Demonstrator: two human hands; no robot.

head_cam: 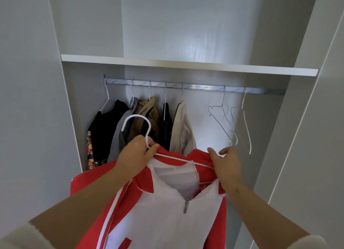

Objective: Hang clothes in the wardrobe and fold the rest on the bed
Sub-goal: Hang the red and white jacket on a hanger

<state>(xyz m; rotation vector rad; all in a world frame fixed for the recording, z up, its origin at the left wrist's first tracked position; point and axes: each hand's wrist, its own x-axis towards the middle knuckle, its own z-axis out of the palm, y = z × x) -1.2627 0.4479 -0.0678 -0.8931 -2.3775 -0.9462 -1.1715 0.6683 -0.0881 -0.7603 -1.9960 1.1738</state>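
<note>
With the left hand point(136, 155) pinching the hanger point(137, 115) neck and the right hand point(228, 164) gripping the jacket point(167, 226) shoulder below the rail point(195, 86), tilting the hanger while hooking it could slide the jacket off.

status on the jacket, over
Left hand grips hanger at neck, right hand holds jacket shoulder. Jacket on hanger, not yet on rail. Rail free between hung clothes and empty hangers.

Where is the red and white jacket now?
In the head view the red and white jacket is at bottom centre, below the rail, on a white hanger. The left hand grips the hanger's neck; the right hand holds a shoulder.
</note>
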